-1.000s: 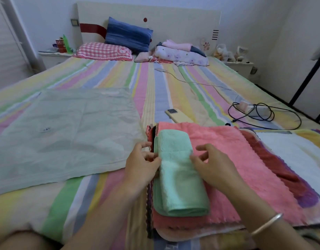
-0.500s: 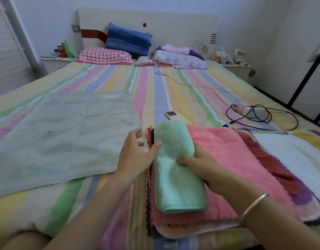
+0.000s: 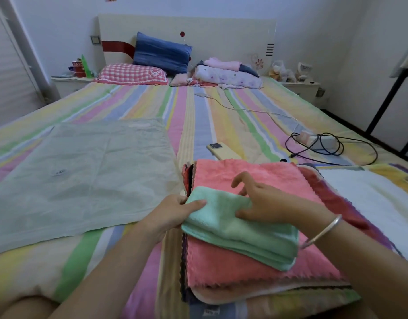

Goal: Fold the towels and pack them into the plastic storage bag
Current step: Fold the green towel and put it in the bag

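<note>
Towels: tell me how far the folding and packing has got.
Done: the green towel is folded into a narrow pad atop the pink towel. In hand: the left hand grips its end while the right hand rests on it. Left: the pink towel and those beneath lie unfolded, and the storage bag lies flat on the bed, apparently with nothing inside.

Both forearms are bare of sleeves; a thin silver bangle [image 3: 322,231] circles the right wrist.
</note>
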Action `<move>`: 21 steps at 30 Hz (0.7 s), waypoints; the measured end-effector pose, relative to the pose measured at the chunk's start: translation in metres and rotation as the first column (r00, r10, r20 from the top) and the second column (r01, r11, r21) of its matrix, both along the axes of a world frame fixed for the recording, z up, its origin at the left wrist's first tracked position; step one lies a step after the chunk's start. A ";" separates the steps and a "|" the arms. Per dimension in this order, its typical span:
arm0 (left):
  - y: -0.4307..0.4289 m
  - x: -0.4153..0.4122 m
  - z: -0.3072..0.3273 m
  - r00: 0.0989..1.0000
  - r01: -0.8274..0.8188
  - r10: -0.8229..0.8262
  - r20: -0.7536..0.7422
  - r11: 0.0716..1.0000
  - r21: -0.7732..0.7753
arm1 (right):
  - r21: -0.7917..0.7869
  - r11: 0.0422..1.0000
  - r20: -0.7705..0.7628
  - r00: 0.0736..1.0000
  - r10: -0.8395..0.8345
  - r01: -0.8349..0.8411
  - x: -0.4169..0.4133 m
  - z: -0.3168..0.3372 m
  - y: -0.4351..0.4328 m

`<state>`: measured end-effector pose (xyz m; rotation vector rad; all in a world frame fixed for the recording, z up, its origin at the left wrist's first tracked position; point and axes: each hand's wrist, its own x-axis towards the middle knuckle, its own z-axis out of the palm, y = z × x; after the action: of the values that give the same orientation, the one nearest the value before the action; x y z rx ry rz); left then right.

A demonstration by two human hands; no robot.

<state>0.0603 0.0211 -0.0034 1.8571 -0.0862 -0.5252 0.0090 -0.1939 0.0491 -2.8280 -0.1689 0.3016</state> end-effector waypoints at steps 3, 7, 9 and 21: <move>-0.001 -0.001 0.000 0.998 -0.032 0.030 0.055 0.998 0.045 | -0.131 0.990 0.105 0.993 0.063 -0.049 -0.013 -0.001 0.010; 0.000 -0.007 -0.003 0.979 -0.151 0.147 0.140 0.988 0.018 | -0.225 0.974 0.172 0.982 0.076 -0.036 -0.032 -0.005 0.020; 0.000 -0.012 -0.003 0.973 -0.163 0.164 0.163 0.986 -0.016 | -0.239 0.970 0.164 0.983 0.087 -0.046 -0.037 -0.008 0.022; 0.005 -0.017 -0.003 0.990 -0.102 0.105 0.094 0.994 -0.041 | -0.299 0.954 0.096 0.994 0.058 -0.027 -0.046 -0.014 0.035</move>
<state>0.0430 0.0261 -0.0063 1.8410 -0.0627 -0.3598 -0.0371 -0.1593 0.0349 -3.1449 -0.2237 0.2029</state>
